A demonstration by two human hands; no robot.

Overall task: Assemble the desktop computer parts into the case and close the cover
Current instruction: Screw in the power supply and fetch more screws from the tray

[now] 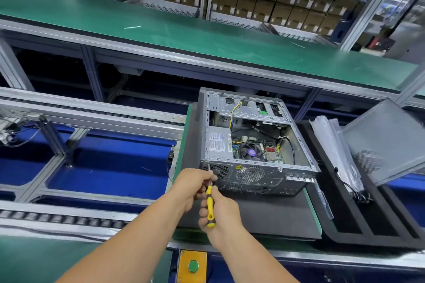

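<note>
Lying on its side with the open face up, the computer case (253,142) sits on a dark mat (264,211) on a green-edged pallet, set on a conveyor line of grey aluminium rails and rollers (69,216) over blue flooring. Behind it runs a long green belt (184,37), and beyond that metal shelving stacked with brown cartons (264,0). To the right, a grey side cover (388,140) leans tilted above a black foam tray (372,220) that also holds clear plastic bags (333,145). A yellow box with a green button (193,266) sits at the near edge.

The right hand (220,211) curls its fingers round the yellow handle of a screwdriver (209,207), whose shaft points up at the case's rear left corner. The left hand (193,185) pinches the shaft near the tip with fingers bunched together. The tip and any screw are hidden behind the left fingers. Inside the case, the board, fan and cables are too small to read in detail.
</note>
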